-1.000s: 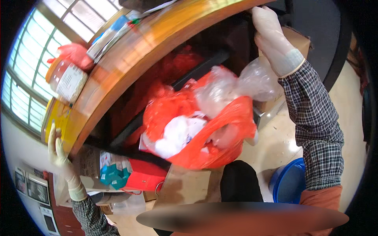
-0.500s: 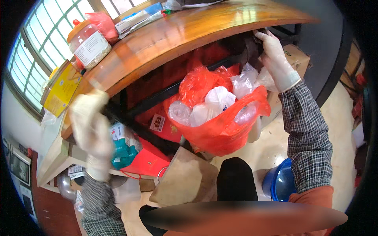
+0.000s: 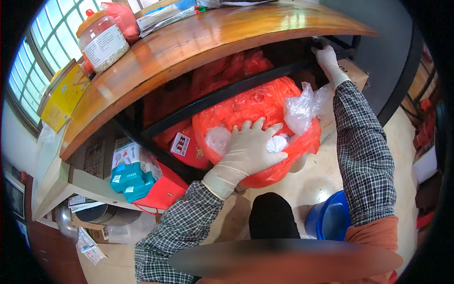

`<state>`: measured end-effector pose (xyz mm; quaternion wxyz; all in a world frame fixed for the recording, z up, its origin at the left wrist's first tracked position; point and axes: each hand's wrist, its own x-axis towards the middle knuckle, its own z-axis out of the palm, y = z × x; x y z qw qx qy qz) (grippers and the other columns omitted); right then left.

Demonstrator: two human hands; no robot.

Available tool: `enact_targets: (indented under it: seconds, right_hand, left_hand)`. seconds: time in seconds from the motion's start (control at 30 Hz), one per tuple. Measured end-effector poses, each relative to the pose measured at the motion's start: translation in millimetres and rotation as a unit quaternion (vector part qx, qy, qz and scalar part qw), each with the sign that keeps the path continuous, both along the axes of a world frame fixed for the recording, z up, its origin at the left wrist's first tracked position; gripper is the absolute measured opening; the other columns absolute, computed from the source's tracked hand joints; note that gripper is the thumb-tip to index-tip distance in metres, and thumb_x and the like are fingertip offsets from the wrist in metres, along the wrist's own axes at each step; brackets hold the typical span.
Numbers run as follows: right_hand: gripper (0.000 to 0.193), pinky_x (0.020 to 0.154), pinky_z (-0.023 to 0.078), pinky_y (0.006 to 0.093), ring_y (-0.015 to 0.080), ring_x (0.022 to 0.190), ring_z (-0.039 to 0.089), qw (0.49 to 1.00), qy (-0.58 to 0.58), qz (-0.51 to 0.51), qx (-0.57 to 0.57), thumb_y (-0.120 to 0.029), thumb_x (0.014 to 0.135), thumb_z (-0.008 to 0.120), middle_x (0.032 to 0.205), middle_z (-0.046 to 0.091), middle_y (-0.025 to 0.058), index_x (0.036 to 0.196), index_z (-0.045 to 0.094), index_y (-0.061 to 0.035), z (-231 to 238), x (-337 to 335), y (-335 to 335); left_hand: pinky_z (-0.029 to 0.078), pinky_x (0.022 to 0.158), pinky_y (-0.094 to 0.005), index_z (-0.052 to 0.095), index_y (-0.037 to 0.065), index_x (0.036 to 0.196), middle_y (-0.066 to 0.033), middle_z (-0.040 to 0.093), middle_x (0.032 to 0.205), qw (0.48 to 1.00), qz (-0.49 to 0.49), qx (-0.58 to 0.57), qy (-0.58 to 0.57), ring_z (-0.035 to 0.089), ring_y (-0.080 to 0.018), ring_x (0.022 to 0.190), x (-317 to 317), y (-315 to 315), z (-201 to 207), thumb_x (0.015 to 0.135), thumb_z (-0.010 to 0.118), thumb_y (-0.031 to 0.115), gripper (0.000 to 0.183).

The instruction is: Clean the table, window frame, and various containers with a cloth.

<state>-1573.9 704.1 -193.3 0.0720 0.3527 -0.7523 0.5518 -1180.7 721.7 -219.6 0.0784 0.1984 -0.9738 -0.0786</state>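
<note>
A large red plastic bag (image 3: 243, 102), stuffed with rubbish, bulges out beneath the table. My left hand (image 3: 250, 149), in a pale glove, lies palm down on its contents with the fingers spread. Around those fingers are a clear plastic cup (image 3: 218, 138), a crumpled white paper (image 3: 277, 144) and a clear plastic bag (image 3: 299, 113). My right hand (image 3: 327, 60), gloved too, reaches up under the tabletop's right end, by the black metal frame (image 3: 203, 105). Its fingers are curled at something dark, which I cannot make out in the shadow.
The curved wooden tabletop (image 3: 213, 52) overhangs the bag; a lidded jar (image 3: 101, 45) stands on it. Below left are teal packets (image 3: 130, 179) and a red paper bag (image 3: 165, 187). A blue bucket (image 3: 333, 221) stands right of my leg, a cardboard box (image 3: 354, 75) behind my right hand.
My left hand has swung from the table's left side onto the rubbish in the red bag. The brown wooden-looking panel near my leg is largely covered by my left arm. My right hand stays under the tabletop.
</note>
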Motion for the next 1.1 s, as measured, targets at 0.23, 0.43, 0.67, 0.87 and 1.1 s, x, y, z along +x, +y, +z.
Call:
enact_targets:
  seconds: [0.23,0.43,0.67,0.87,1.1]
  right_hand:
    - [0.046,0.096,0.043,0.0368,0.0371,0.112,0.055,0.98,0.11,0.002,0.167,-0.014,0.08,0.061,0.115,0.059,0.0268,0.124,0.054,-0.0025,13.7,76.0,-0.2]
    - [0.061,0.097,0.042,0.036,0.0355,0.113,0.054,0.922,0.262,0.231,0.168,-0.002,0.069,0.055,0.12,0.057,0.0228,0.129,0.053,-0.0118,28.7,151.6,-9.2]
    - [0.054,0.094,0.045,0.0407,0.0352,0.106,0.057,0.857,0.385,0.289,0.186,-0.005,0.07,0.063,0.114,0.061,0.0176,0.122,0.058,-0.0157,37.5,262.6,-35.6]
    - [0.04,0.089,0.047,0.0419,0.0343,0.101,0.06,0.836,0.385,0.373,0.119,-0.013,0.078,0.057,0.109,0.063,0.0163,0.118,0.061,-0.0166,35.5,354.4,-57.8]
    - [0.046,0.09,0.048,0.04,0.0307,0.103,0.06,0.814,0.42,0.352,0.19,-0.013,0.073,0.063,0.11,0.063,0.0138,0.118,0.061,-0.0171,48.9,320.8,-52.0]
  left_hand:
    - [0.028,0.102,-0.0614,0.045,0.021,0.136,-0.023,0.041,0.137,0.998,0.03,0.051,0.021,0.04,-0.0412,0.126,4.7,-21.0,-7.0,0.076,0.061,0.054,0.07]
    - [0.025,0.106,-0.0586,0.047,0.017,0.135,-0.0199,0.039,0.141,0.996,0.029,0.081,0.036,0.037,-0.0407,0.129,7.1,-20.4,-10.5,0.078,0.059,0.05,0.067]
    - [0.035,0.1,-0.0542,0.052,0.016,0.127,-0.0201,0.046,0.133,0.996,0.035,0.079,0.031,0.043,-0.0423,0.121,9.4,-32.9,-20.6,0.08,0.056,0.049,0.058]
    - [0.039,0.1,-0.0432,0.055,0.019,0.125,-0.0193,0.051,0.13,0.996,-0.06,0.06,-0.006,0.05,-0.0298,0.119,-3.0,-59.1,-45.9,0.086,0.047,0.039,0.044]
    - [0.04,0.097,-0.049,0.058,0.02,0.121,-0.0146,0.052,0.129,0.993,-0.066,-0.001,0.099,0.052,-0.0378,0.114,9.8,-58.0,-50.1,0.083,0.052,0.037,0.041]
